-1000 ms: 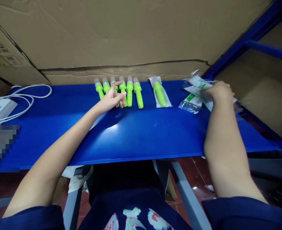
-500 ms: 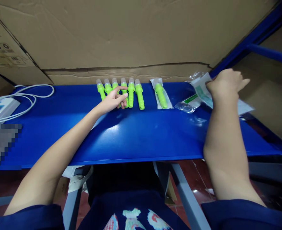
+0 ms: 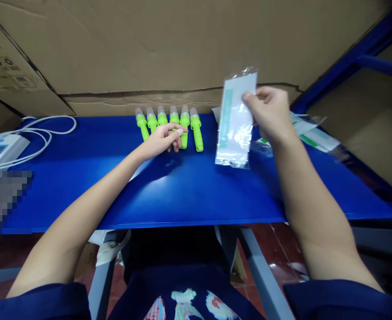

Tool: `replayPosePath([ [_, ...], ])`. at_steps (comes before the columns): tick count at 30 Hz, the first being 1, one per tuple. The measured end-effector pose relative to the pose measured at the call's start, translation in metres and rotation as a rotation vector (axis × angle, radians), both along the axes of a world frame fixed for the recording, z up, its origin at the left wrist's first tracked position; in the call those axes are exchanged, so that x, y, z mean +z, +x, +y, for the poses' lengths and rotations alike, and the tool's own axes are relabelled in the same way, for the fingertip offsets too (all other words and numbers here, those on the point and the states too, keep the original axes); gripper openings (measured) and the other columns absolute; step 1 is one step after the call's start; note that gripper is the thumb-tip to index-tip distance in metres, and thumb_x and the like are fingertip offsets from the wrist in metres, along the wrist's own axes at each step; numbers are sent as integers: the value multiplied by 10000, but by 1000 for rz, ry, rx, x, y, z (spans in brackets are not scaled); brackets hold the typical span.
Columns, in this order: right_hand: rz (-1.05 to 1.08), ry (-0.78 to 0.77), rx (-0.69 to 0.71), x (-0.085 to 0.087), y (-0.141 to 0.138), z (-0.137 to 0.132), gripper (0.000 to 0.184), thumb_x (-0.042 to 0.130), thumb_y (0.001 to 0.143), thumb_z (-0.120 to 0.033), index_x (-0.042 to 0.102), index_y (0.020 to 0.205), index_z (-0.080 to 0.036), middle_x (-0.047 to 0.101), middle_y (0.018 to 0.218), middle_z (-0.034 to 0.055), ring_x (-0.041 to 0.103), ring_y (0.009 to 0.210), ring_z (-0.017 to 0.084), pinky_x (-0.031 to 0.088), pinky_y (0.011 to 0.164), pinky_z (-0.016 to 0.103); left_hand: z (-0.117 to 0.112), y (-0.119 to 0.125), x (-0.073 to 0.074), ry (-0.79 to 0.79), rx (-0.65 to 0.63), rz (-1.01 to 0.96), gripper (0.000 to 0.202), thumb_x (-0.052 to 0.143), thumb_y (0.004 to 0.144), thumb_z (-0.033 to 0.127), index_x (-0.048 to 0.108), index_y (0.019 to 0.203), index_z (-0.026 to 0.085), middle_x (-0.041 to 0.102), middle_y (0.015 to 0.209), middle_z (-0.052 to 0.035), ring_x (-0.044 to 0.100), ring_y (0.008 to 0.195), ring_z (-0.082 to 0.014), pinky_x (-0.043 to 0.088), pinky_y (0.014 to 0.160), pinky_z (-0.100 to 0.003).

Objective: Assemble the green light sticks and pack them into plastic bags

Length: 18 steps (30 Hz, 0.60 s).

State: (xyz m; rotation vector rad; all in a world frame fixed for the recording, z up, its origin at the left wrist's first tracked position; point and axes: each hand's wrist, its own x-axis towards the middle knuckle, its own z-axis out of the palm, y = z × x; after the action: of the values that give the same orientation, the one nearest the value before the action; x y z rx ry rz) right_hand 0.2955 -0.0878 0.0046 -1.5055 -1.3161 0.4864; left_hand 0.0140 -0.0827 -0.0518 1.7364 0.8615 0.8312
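Note:
My right hand (image 3: 271, 113) pinches the edge of a clear plastic bag (image 3: 237, 122) with a white and green printed panel, held upright above the table. Several lime-green torch-shaped sticks (image 3: 197, 133) with clear caps lie in a row at the back of the table. My left hand (image 3: 165, 140) hovers over or rests on the middle of that row, fingers loosely apart and gripping nothing; whether it touches the sticks I cannot tell. Behind the held bag, only an edge of another bag (image 3: 216, 114) shows.
More printed plastic bags (image 3: 315, 133) lie at the right end of the blue table (image 3: 189, 195). A white device with a coiled cable (image 3: 7, 149) sits at the left. Cardboard (image 3: 169, 49) walls the back, and a blue frame bar (image 3: 345, 44) rises at the right.
My right hand has come left from the bags at the right, bringing one bag up in front of the bagged green stick. My left hand has shifted slightly right and down.

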Motion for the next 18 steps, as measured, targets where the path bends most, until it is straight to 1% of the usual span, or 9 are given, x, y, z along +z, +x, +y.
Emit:
replayPosePath([
  [1,66,-35,77,-6,-6,1,191,653,1001,-201,567,831,-187,551,572,-8,433,468,74,307,459,252,-1,2,0,-19,-8,-18,309,552,1055,380,706,1170,139,751,844,-99,705,705,-205,458,595,-294],
  [2,123,-58,145,-13,-11,3,212,681,999,-269,562,839,-199,543,564,-11,426,457,79,302,435,249,-2,4,0,-43,-8,-39,288,558,1057,366,695,1166,137,766,896,-111,723,749,-208,485,616,-293],
  [3,171,-71,215,-19,-16,5,267,726,979,-374,557,849,-213,533,557,-16,420,451,83,302,417,243,-4,7,-1,-68,0,-61,268,567,1056,347,678,1182,137,778,956,-119,739,797,-208,513,642,-291],
  [5,237,-92,353,-31,-25,7,450,802,874,-618,563,902,-238,514,551,-29,444,455,94,320,397,228,-7,11,-1,-109,25,-96,266,603,1045,311,628,1250,144,785,1054,-123,758,883,-209,557,698,-289],
  [7,277,-117,459,-40,-34,8,577,822,784,-745,566,950,-255,510,552,-35,493,472,104,342,395,215,-10,15,-2,-137,45,-119,333,664,1016,289,586,1309,151,786,1097,-119,764,954,-215,579,771,-298],
  [10,318,-160,537,-45,-45,3,601,851,744,-749,563,948,-263,541,564,-33,547,501,110,357,399,202,-12,18,-2,-182,58,-155,363,721,986,303,598,1286,141,791,1076,-115,763,998,-230,574,869,-325],
  [12,328,-206,564,-44,-50,-1,584,884,726,-711,575,930,-259,571,575,-27,559,508,111,351,393,201,-10,17,-1,-199,83,-184,342,722,980,299,613,1260,136,789,1018,-101,758,937,-216,564,838,-316],
  [15,321,-276,586,-41,-52,-3,534,928,720,-616,601,913,-241,619,625,-3,588,531,115,347,386,202,-6,12,1,-189,117,-182,326,740,929,238,644,1221,128,755,885,-65,706,777,-176,528,731,-288],
  [18,329,-230,523,-41,-46,2,442,920,763,-513,617,929,-238,641,708,12,595,576,120,372,391,209,-4,4,5,-170,84,-88,287,775,867,243,719,1131,143,657,716,-24,651,701,-196,517,721,-329],
])
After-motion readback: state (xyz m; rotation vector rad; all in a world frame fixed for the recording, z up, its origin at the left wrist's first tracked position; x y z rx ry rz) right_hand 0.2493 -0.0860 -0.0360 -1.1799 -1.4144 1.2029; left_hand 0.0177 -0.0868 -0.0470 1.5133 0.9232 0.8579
